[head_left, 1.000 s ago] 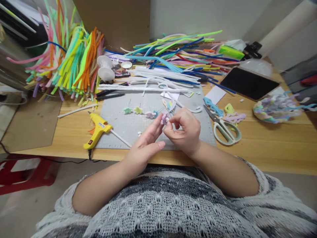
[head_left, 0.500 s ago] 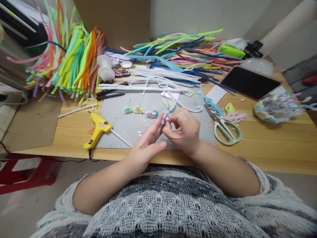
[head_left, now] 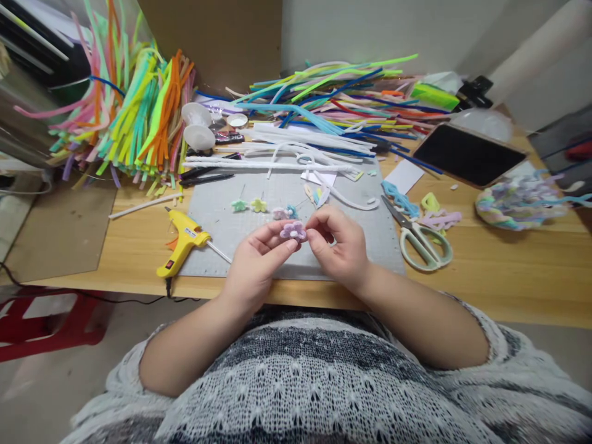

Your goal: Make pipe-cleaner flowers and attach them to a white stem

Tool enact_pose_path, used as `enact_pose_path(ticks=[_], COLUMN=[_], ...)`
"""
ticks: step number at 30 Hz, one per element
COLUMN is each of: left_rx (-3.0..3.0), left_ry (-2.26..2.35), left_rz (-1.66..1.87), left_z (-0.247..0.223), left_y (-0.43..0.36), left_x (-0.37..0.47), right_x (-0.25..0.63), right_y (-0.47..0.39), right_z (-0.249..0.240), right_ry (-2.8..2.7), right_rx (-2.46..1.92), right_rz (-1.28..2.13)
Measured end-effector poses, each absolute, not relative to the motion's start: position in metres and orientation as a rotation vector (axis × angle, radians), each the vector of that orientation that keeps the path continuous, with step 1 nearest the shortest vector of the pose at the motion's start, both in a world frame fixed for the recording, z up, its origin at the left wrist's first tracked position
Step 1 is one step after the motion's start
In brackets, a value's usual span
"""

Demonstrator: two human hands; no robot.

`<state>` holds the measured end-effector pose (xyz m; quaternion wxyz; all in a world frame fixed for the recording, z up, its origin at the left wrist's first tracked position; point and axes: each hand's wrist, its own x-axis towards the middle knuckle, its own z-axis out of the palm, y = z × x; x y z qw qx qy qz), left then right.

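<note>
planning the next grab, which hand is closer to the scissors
Right. The right hand is left of the scissors, with a gap between, its fingertips at the flower's edge; the left hand, holding the flower, is farther left.

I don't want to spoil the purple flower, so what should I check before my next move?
1. Purple flower held: ok, between thumb and fingers of the left hand.
2. White centre in place: ok, it sits amid the petals.
3. Right hand touching the flower: cannot tell; it is close at the right edge.
4. White stick of the glue gun clear of the left hand: cannot tell; its end is hidden there.
5. Scissors clear of both hands: ok, lying off to the right.
</note>
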<state>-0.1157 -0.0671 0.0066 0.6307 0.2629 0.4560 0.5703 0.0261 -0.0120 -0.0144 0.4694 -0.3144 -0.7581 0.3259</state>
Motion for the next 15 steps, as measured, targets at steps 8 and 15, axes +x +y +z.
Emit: enact_pose_path(ticks=[8,15], left_rx=[0.669,0.692], left_ry=[1.076,1.096], left_rz=[1.318,1.300], left_z=[0.0024,0.0037], left_y=[-0.0668,-0.0686], left_x=[-0.1148,-0.1157], right_x=[0.0279,0.0294], right_y=[-0.0137,-0.0135], right_z=[-0.0124,-0.0114], right_ry=[-1.887,-1.865], right_rx=[-0.738,-0.697], right_rz=[0.766,0.746])
